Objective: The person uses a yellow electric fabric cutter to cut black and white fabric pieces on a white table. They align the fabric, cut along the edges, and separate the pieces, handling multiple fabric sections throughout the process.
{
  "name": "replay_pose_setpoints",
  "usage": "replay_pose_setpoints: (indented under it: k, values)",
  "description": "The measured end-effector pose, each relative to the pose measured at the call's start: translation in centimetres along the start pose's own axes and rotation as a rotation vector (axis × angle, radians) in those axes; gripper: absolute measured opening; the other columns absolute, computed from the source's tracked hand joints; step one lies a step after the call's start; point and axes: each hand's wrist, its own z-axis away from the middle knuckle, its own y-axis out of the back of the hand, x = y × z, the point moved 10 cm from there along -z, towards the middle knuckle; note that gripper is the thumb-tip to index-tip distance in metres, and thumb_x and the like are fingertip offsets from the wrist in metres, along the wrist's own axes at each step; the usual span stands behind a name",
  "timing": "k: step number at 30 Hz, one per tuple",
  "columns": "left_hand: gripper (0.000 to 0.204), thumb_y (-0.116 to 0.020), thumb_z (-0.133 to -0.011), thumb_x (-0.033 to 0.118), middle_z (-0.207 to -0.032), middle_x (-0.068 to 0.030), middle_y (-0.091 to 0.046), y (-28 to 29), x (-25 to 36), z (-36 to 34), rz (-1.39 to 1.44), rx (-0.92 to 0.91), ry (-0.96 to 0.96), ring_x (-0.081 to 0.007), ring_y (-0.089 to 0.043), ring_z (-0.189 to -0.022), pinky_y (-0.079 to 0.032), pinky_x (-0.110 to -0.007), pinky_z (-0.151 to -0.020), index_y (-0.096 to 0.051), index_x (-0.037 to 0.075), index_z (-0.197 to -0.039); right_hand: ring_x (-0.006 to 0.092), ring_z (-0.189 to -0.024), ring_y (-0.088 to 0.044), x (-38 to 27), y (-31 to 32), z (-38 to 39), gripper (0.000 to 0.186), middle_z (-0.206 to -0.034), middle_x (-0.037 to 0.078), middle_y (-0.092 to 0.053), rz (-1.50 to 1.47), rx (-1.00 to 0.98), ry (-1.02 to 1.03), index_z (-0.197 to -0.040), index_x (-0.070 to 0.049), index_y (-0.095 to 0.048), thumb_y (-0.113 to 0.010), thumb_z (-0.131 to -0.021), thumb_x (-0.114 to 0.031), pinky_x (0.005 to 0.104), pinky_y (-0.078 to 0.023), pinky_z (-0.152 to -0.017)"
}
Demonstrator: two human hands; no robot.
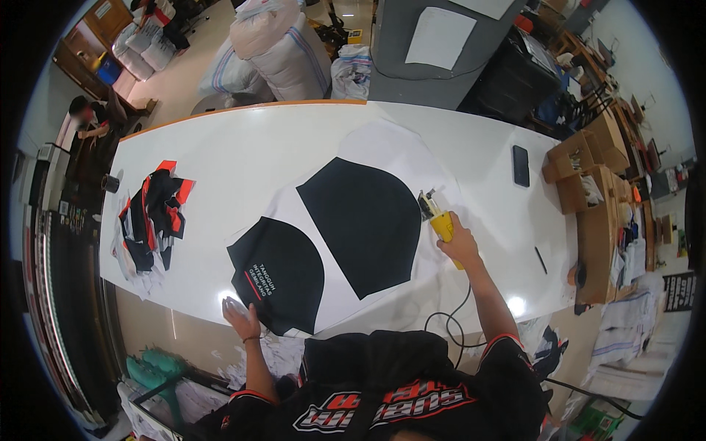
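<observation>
Black fabric panels (pixel 364 224), yellow cutting tool (pixel 440 223), white table (pixel 243 147), red-black scraps (pixel 154 213).

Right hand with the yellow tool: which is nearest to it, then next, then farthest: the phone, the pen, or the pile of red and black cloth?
From the right hand:
1. Pen, just to its right.
2. Phone, farther up the table.
3. Cloth pile, far left.

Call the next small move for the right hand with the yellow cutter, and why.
Probably run the yellow-handled electric fabric cutter along the right edge of the upper black curved fabric panel. The right hand holds it with the blade beside that edge, and the left hand lies flat on the white table near the lower black printed panel.
</observation>
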Motion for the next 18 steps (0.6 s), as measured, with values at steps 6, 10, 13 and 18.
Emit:
replay_pose_setpoints:
  k: [6,10,13,18]
  values:
    - [0.067,-0.061,-0.099,0.038,-0.148,-0.0274,-0.043,3.9,-6.5,8.2,-0.193,0.162,0.299,-0.0436,-0.037,-0.139,-0.029,-0.052,-0.117,-0.04,-0.003,-0.148,0.0494,-0.102,-0.066,-1.4,1.5,-3.5,0.096,-0.109,0.03,-0.067,0.043,-0.035,0.114,-0.155,-0.028,-0.029,-0.077,-0.072,-0.033,0.053,-0.055,-0.09]
    - [0.066,-0.061,-0.099,0.039,-0.144,-0.0305,-0.047,4.8,-10.4,15.4,-0.296,0.066,0.557,-0.0457,-0.043,-0.134,-0.033,-0.05,-0.114,-0.044,-0.004,-0.146,0.0487,-0.102,-0.066,-3.2,2.6,-5.9,0.097,-0.11,0.03,-0.067,0.105,-0.073,0.155,-0.156,-0.028,-0.028,-0.077,-0.072,-0.033,0.0522,-0.055,-0.091]
    - [0.062,-0.06,-0.099,0.042,-0.137,-0.032,-0.052,3.4,-12.6,21.2,-0.17,-0.136,0.801,-0.0469,-0.047,-0.13,-0.037,-0.05,-0.111,-0.052,-0.006,-0.138,0.048,-0.102,-0.067,-4.8,3.2,-8.0,0.098,-0.111,0.03,-0.067,0.162,-0.084,0.218,-0.156,-0.028,-0.027,-0.078,-0.072,-0.032,0.0517,-0.055,-0.092]
    - [0.064,-0.052,-0.1,0.052,-0.122,-0.0315,-0.063,2.5,-12.8,27.2,-0.105,-0.361,0.861,-0.0473,-0.056,-0.121,-0.043,-0.051,-0.105,-0.063,-0.005,-0.126,0.0452,-0.104,-0.067,-6.9,3.1,-10.3,0.096,-0.11,0.027,-0.067,0.233,-0.109,0.353,-0.156,-0.029,-0.027,-0.076,-0.074,-0.033,0.0517,-0.055,-0.091]
